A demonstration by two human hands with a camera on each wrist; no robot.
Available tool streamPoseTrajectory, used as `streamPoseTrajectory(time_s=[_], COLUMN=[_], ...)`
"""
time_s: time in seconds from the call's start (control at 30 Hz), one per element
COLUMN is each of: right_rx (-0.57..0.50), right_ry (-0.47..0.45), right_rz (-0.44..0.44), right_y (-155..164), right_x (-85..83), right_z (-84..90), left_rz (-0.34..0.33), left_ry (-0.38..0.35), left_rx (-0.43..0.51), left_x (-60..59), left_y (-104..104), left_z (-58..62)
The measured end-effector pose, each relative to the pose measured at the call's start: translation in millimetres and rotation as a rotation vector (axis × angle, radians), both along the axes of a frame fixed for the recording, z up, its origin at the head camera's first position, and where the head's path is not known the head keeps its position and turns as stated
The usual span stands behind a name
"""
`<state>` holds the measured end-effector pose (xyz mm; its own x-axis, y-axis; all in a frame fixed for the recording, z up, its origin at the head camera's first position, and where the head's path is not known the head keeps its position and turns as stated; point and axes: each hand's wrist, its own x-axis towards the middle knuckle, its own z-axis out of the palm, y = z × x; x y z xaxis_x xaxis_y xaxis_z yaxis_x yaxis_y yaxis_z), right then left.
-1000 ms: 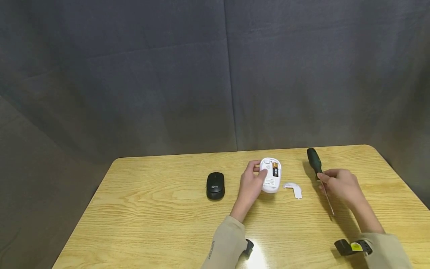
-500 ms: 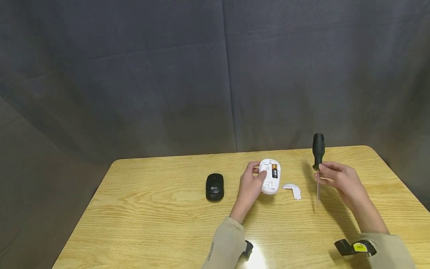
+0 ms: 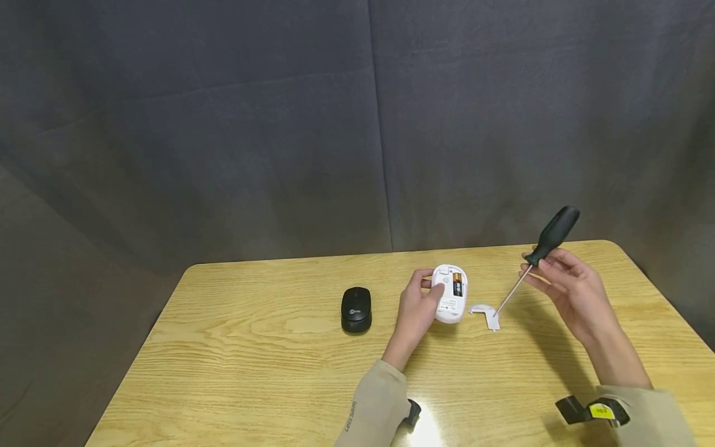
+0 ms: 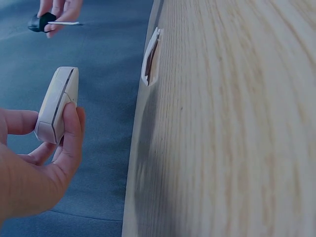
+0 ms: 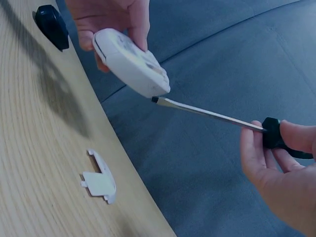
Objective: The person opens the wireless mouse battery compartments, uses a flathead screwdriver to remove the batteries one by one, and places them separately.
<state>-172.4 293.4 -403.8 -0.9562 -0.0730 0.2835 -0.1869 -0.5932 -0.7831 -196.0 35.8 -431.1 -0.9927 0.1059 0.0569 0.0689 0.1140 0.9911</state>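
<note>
A black mouse (image 3: 355,309) is noted on the wooden table (image 3: 251,354). By the left hand (image 3: 414,308), fingers clamped on its sides, a white mouse (image 3: 449,300) is held raised, underside and battery (image 3: 457,284) exposed. Further right, a white cover (image 3: 492,323) is found on the table. A screwdriver (image 3: 552,238) is pinched near its handle's base by the right hand (image 3: 578,295), shaft slanted down leftward.

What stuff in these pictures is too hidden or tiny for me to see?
- Print on the white mouse: too small to read, head view.
- Underside of the black mouse: hidden against the table, head view.
- Handle end of the screwdriver: cut off by the right edge, right wrist view.
</note>
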Motion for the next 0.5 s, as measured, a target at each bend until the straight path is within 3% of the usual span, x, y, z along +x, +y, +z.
streamPoseTrajectory(time_s=[0.5], right_rx=[-0.164], right_ry=[0.043], right_rz=[-0.075], right_y=[-14], right_x=[4.4], right_z=[10.7], left_rz=[0.006], left_ry=[-0.023], left_rx=[0.009], left_x=[-0.9], left_y=[2], left_z=[-2.5])
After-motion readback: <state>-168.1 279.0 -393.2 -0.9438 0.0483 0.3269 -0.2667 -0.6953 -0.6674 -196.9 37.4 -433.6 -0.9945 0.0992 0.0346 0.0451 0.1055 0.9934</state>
